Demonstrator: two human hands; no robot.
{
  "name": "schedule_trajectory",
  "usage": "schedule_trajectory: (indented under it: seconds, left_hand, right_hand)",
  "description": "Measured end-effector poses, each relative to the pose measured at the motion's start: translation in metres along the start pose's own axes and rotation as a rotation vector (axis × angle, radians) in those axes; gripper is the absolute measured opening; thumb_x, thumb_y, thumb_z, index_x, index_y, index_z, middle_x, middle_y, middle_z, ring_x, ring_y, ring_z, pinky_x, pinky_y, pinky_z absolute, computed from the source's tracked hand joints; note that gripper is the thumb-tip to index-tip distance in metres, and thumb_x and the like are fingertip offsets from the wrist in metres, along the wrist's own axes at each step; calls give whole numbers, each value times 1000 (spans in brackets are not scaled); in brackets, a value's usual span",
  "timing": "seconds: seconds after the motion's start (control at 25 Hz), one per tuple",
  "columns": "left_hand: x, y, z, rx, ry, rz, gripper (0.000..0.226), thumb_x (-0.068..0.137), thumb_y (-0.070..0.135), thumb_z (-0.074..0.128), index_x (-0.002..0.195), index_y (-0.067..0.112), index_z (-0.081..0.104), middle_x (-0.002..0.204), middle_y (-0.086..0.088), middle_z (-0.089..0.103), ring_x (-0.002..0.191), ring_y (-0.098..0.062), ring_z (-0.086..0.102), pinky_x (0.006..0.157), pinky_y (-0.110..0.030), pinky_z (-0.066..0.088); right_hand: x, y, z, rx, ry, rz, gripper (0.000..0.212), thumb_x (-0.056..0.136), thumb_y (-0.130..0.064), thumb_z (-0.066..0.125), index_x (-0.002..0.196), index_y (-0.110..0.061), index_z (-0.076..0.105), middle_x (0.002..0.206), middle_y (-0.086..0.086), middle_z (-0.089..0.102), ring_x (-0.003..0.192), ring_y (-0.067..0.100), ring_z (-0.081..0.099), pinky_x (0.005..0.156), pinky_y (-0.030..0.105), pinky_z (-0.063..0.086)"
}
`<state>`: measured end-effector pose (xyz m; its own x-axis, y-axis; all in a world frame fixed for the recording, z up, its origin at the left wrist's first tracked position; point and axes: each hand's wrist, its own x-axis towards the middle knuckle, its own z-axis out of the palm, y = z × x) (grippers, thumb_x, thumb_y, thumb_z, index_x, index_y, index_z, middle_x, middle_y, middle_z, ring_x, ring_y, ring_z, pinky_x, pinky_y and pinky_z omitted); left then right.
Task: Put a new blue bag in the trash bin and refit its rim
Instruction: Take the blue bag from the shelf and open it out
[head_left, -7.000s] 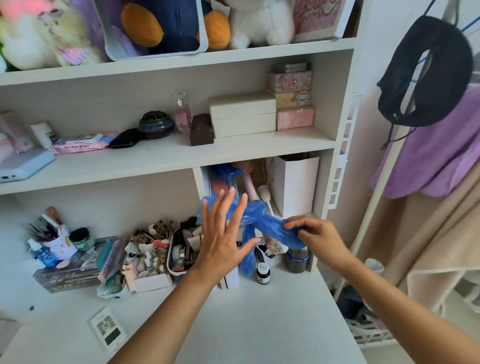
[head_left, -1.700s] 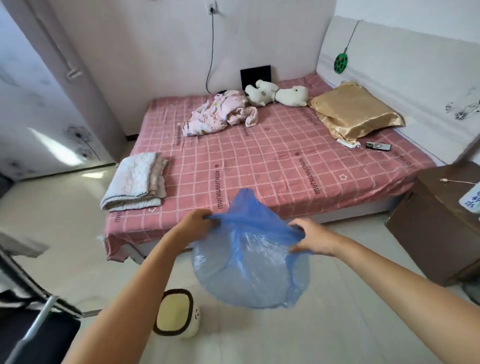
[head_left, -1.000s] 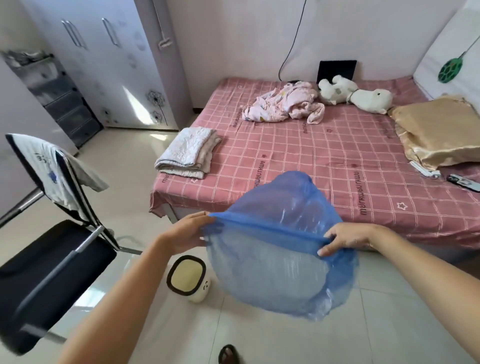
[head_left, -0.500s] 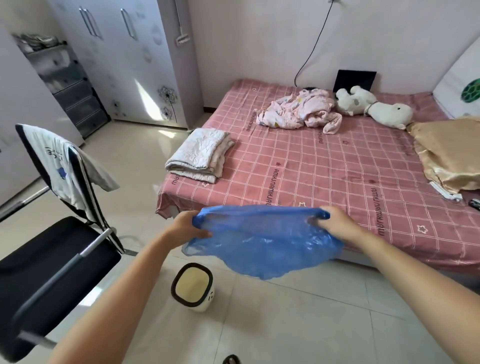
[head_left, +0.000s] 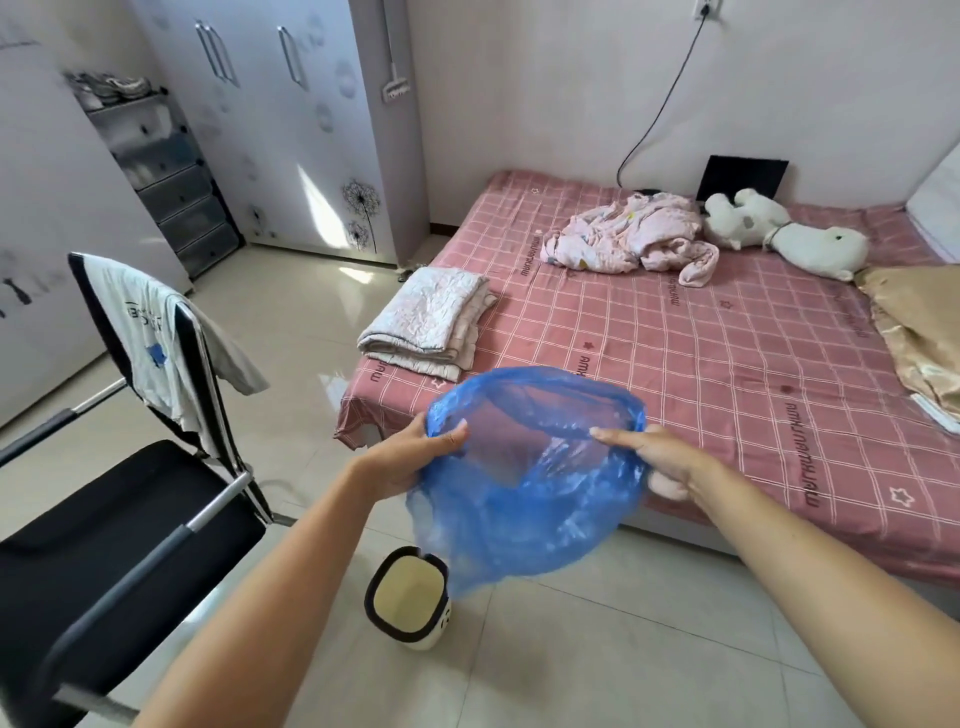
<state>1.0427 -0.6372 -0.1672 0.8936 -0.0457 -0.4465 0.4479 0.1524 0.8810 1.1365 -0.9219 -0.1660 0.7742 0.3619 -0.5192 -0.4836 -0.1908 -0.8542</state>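
Observation:
A thin blue plastic bag (head_left: 524, 499) hangs in the air in front of me with its mouth spread wide and facing up. My left hand (head_left: 410, 457) grips the left side of the mouth. My right hand (head_left: 654, 457) grips the right side, fingers inside the opening. Below the bag on the tiled floor stands a small cream trash bin (head_left: 408, 597) with a black rim, its inside bare. The bag's bottom corner hides the bin's upper right edge.
A black chair (head_left: 114, 525) with a white shirt draped over its back stands at my left. A bed with a pink checked sheet (head_left: 727, 364) fills the right, with a folded blanket (head_left: 431, 322) at its near corner. White wardrobes (head_left: 270, 124) line the far left.
The bag's mouth has opened from a flat stretched band into a wide round opening, and the bag now hangs lower and fuller over the bin. My view has swung slightly left.

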Motion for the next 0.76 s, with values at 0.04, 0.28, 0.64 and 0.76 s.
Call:
schedule_trajectory:
  seconds: [0.04,0.28,0.64,0.76]
  left_hand:
    - [-3,3,-3,-32,-6,-25,55,75,54,65,109,10,61,95,-6,69,80,-15,68,73,-27,59]
    - [-5,-24,-57,226,610,66,37,83,50,57,76,13,56,73,-12,49,70,-21,46,63,-32,38]
    - [-27,65,-17,441,1466,524,29,95,31,43,106,4,46,96,-22,62,79,-37,57,67,-40,43]
    - [-3,-1,10,373,1028,12,26,93,15,46,115,4,51,105,-16,63,105,-37,60,67,-35,43]
  right_hand:
    - [8,-5,-2,1,6,-27,17,78,-12,71,93,-7,64,71,6,74,60,16,71,56,27,59]
    - [75,-10,-25,-914,189,-40,20,75,-23,69,62,-11,59,64,10,51,61,19,43,56,29,35]
    - [80,-133,84,-349,91,-830,17,88,-27,54,92,-11,49,77,2,56,65,21,50,62,36,40]
    - [103,-76,82,-875,-376,-677,14,81,-24,53,92,-31,48,109,14,59,99,23,57,78,31,40]
